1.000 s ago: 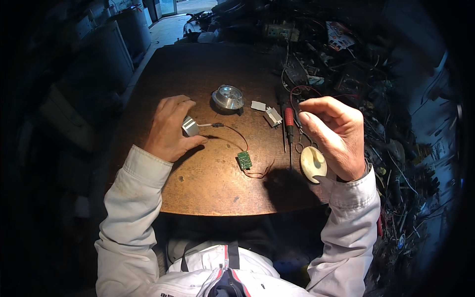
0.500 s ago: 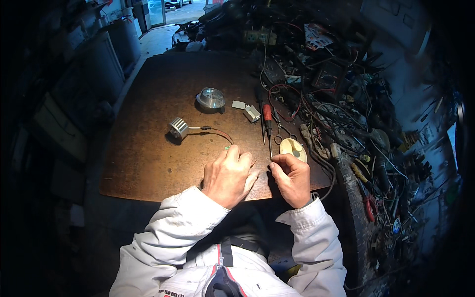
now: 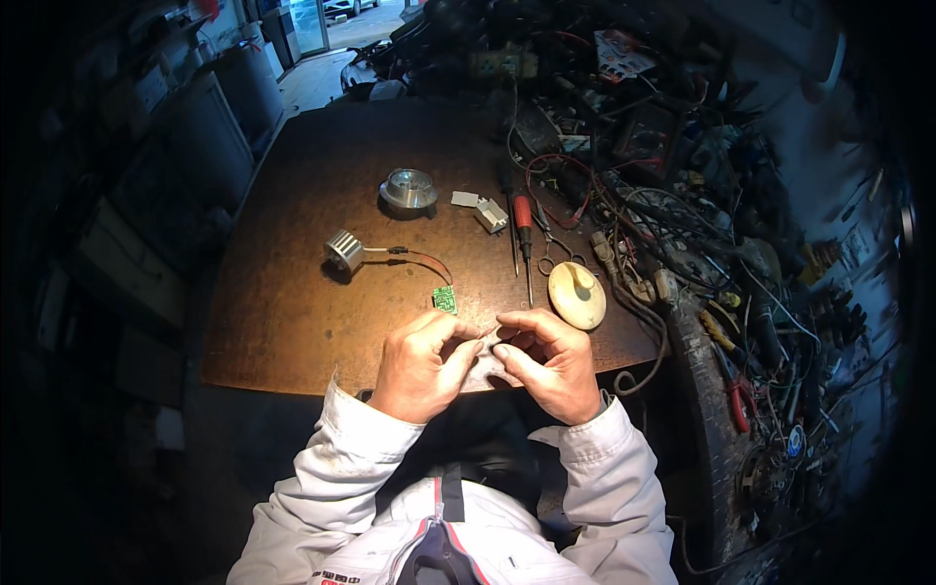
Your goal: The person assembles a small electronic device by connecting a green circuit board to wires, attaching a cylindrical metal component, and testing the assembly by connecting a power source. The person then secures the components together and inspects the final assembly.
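My left hand and my right hand meet at the near edge of the table, both closed in a pinch. Something small and thin sits between their fingertips; I cannot make out what it is. Just beyond my left fingers lies a small green circuit board. A wire pair curves from it to a finned silver metal lamp body on the left. To the right of my right hand rests a round cream-coloured disc with a raised knob.
Farther back stand a clear round lamp housing and a small white plastic case beside a flat white piece. A red-handled screwdriver, a dark screwdriver and scissors lie right. Tangled cables crowd the table's right side.
My right hand has left the screwdriver tip and moved left and nearer to me. My left hand has drawn back off the circuit board, which now shows. The fingertips have come together.
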The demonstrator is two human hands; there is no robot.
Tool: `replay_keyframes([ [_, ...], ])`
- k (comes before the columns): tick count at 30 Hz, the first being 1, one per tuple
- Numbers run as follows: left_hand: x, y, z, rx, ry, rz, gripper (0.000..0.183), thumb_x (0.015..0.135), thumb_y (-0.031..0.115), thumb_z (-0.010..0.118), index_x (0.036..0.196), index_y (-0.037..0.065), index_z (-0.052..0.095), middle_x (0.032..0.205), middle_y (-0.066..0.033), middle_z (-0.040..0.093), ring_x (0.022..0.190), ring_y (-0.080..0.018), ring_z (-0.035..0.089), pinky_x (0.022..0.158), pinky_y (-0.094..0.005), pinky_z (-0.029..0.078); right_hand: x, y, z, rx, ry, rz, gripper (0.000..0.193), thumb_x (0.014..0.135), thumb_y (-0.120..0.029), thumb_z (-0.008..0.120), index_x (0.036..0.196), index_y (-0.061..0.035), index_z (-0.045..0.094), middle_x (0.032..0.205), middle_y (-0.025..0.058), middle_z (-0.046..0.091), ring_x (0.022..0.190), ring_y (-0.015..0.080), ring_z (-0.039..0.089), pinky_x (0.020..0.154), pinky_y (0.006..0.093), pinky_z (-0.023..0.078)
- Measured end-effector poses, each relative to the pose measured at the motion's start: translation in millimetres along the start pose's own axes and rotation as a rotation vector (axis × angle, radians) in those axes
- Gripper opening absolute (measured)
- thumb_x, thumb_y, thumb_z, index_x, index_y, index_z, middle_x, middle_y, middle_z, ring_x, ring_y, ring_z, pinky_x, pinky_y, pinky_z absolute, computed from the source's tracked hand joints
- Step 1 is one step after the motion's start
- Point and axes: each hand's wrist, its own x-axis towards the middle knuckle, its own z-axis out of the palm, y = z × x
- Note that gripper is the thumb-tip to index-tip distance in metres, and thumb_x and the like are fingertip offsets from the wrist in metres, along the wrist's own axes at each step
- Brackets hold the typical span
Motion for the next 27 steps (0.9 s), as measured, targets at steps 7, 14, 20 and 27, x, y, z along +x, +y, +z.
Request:
replay_keyframes([
  [7, -0.7, -0.1, -1.1, -0.035, -0.047, -0.075, 0.009, 0.093, 0.000, 0.079, 0.100, -0.004, 0.075, 0.088, -0.0119, 0.077, 0.078, -0.0166, 0.077, 0.068, -0.0303, 0.059, 1.4, -2.3, 10.7, 0.128, 0.098, 0.029, 0.036, 0.099, 0.000, 0.077, 0.134, 0.0010, 0.069, 0.100, 0.0043, 0.074, 0.073, 0.0053, 0.065, 0.059, 0.0198, 0.051],
  [14, -1.2, -2.1, 1.8, -0.257, -0.026, -0.198, 0.006, 0.100, 0.000, 0.070, 0.105, -0.002, 0.066, 0.083, -0.0087, 0.073, 0.071, -0.0123, 0.069, 0.063, -0.0289, 0.055, 0.0, -0.8, 7.7, 0.103, 0.057, 0.062, 0.018, 0.099, 0.002, 0.072, 0.116, 0.0032, 0.076, 0.095, 0.0069, 0.077, 0.079, 0.0094, 0.070, 0.067, 0.0243, 0.055],
  [20, 1.8, 17.0, -2.2, -0.379, -0.191, -0.320, 0.006, 0.103, -0.004, 0.063, 0.108, -0.002, 0.061, 0.085, -0.0062, 0.071, 0.073, -0.0096, 0.067, 0.066, -0.0250, 0.056, 2.6, 7.9, 8.0, -0.110, 0.056, -0.174, 0.015, 0.091, -0.008, 0.073, 0.103, -0.0012, 0.075, 0.091, 0.0160, 0.078, 0.081, 0.0304, 0.078, 0.074, 0.0382, 0.059],
  [27, 4.8, -49.2, 0.4, -0.235, -0.263, -0.146, 0.016, 0.103, 0.009, 0.072, 0.116, 0.001, 0.066, 0.106, -0.0154, 0.072, 0.093, -0.0215, 0.070, 0.085, -0.0343, 0.061, 9.7, 6.0, 17.0, -0.249, 0.106, -0.184, 0.015, 0.082, -0.009, 0.074, 0.095, -0.0017, 0.077, 0.088, 0.0150, 0.078, 0.085, 0.0346, 0.076, 0.073, 0.0423, 0.058],
])
